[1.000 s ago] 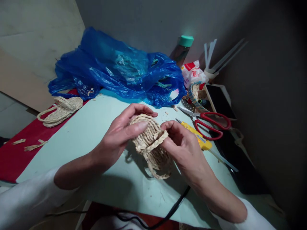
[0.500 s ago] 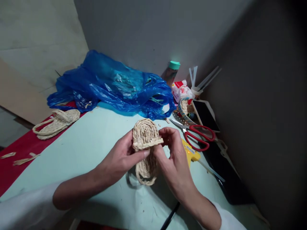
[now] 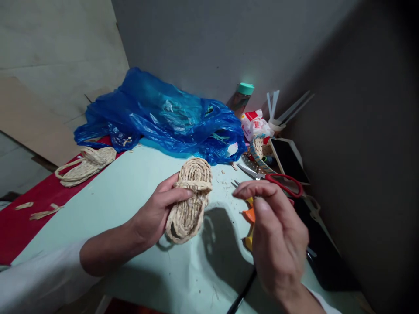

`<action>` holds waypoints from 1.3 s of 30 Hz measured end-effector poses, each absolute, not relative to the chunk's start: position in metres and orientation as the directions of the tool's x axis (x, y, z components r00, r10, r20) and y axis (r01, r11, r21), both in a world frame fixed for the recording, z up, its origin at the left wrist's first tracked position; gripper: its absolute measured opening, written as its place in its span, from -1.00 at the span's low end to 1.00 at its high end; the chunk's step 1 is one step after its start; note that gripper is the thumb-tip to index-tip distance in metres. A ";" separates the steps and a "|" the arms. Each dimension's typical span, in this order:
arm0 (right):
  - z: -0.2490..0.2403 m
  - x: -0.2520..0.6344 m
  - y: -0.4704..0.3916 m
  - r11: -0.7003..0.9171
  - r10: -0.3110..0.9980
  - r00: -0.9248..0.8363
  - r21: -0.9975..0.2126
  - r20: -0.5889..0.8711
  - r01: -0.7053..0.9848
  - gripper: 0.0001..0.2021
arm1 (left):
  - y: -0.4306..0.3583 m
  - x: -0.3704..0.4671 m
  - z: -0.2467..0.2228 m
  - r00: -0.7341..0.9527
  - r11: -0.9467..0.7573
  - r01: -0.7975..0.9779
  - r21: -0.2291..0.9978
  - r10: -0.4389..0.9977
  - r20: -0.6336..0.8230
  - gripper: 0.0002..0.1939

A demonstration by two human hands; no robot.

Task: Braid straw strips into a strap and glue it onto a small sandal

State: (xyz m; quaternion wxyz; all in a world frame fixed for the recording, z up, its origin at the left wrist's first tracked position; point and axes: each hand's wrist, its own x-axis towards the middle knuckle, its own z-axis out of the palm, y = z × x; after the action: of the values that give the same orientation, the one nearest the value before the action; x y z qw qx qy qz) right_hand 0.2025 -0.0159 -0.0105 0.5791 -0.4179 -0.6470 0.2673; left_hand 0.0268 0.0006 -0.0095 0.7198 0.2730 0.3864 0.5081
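Sandal [image 3: 193, 210], looped end nearest, long axis running away rightward, left hand [image 3: 155, 216] clasping it, right hand [image 3: 282, 235] with unclear grip

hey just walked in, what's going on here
A person's left hand holds a coiled braided piece with a braided band across it, thumb by the band. The right hand is apart from it, fingers curled, partly covering a yellow and orange tool and scissors. A second braided piece lies over at the left.
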 end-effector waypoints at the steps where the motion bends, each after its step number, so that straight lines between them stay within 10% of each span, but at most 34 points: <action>1: -0.010 0.205 -0.014 0.469 0.878 0.032 -0.872 0.478 0.144 -0.81 | 0.001 0.027 -0.008 0.186 0.350 -0.538 0.767 0.937 -0.297 -0.67; 5: -0.013 0.209 -0.003 0.262 0.963 -0.029 -0.960 0.266 -0.103 -0.71 | 0.002 0.026 -0.006 0.228 0.399 -0.509 0.763 0.917 -0.327 -0.72; 9: -0.017 0.209 0.000 0.187 0.977 -0.105 -0.982 0.187 -0.010 -0.62 | 0.001 0.025 -0.005 0.237 0.405 -0.462 0.789 0.914 -0.330 -0.75; 16: -0.004 0.206 -0.005 0.404 0.906 -0.277 -0.849 0.320 0.341 -0.57 | 0.001 0.023 -0.006 0.246 0.392 -0.416 0.821 0.917 -0.313 -0.65; 28: 0.001 0.209 -0.010 0.483 0.871 -0.237 -0.837 0.430 0.257 -0.87 | -0.001 0.021 -0.004 0.260 0.465 -0.463 0.755 0.885 -0.386 -0.45; 39: 0.002 0.207 -0.005 0.546 0.837 -0.218 -0.741 0.502 0.391 -0.58 | 0.000 0.025 -0.003 0.271 0.485 -0.536 0.691 0.874 -0.403 -0.39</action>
State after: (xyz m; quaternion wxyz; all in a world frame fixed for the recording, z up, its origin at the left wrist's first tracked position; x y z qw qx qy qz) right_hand 0.2073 -0.0049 0.0018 0.4696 -0.4129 -0.7433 0.2376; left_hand 0.0255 0.0001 -0.0025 0.7672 0.2159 0.3919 0.4595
